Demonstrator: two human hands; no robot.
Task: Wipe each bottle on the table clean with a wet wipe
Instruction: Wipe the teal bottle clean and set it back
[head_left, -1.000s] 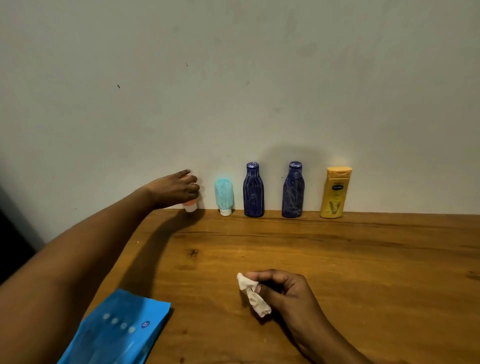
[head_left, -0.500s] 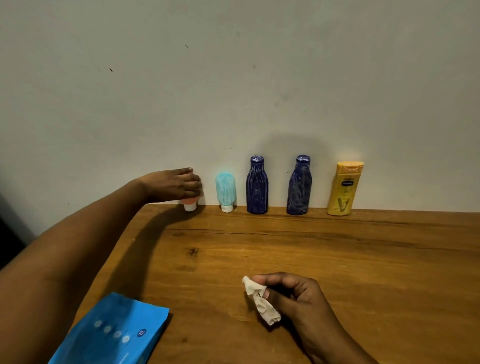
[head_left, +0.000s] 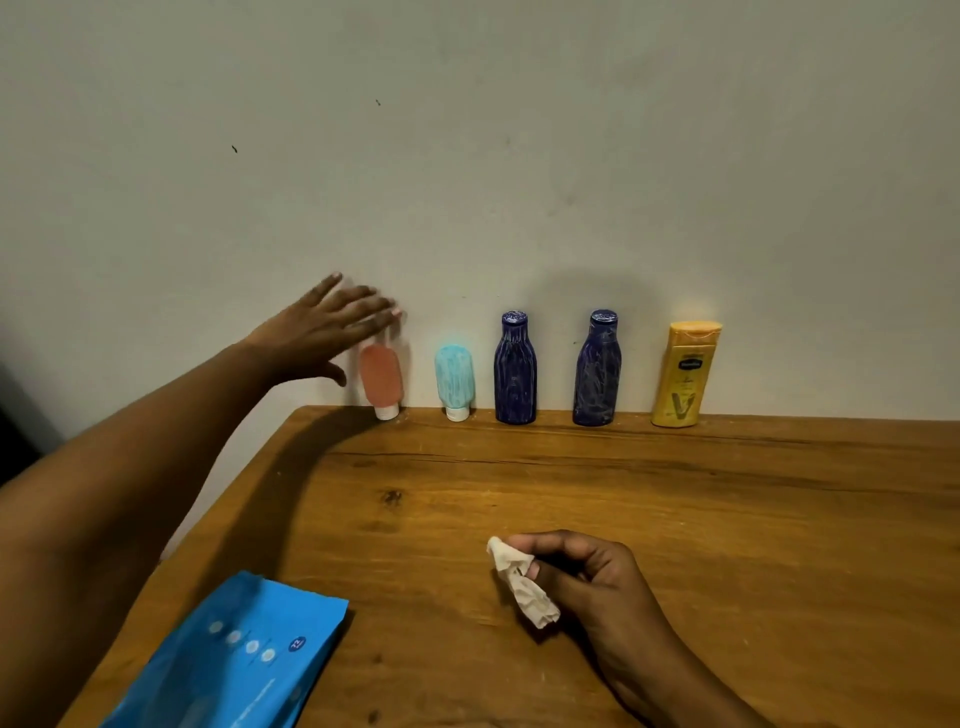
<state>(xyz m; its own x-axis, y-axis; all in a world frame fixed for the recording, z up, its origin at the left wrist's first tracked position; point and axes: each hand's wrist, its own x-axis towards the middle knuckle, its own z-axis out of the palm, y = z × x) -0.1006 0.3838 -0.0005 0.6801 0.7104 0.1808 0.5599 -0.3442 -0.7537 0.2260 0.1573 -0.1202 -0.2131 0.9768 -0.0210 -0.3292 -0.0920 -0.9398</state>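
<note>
Between the curled fingers of our right hand we pinch a wet wipe over the counter. Our left hand hovers, fingers spread, just above the pink bottle (contact unclear). Rightward from that hand stand a teal bottle, a dark blue bottle, a second dark blue bottle and a yellow bottle; a blue wipes pack lies left of our right hand.

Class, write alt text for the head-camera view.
An open left hand reaches over a pink bottle, first in a wall-side row with a turquoise bottle, two blue bottles and a yellow bottle on a table. The right hand pinches a crumpled wipe; a blue wipe pack lies lower left.
</note>
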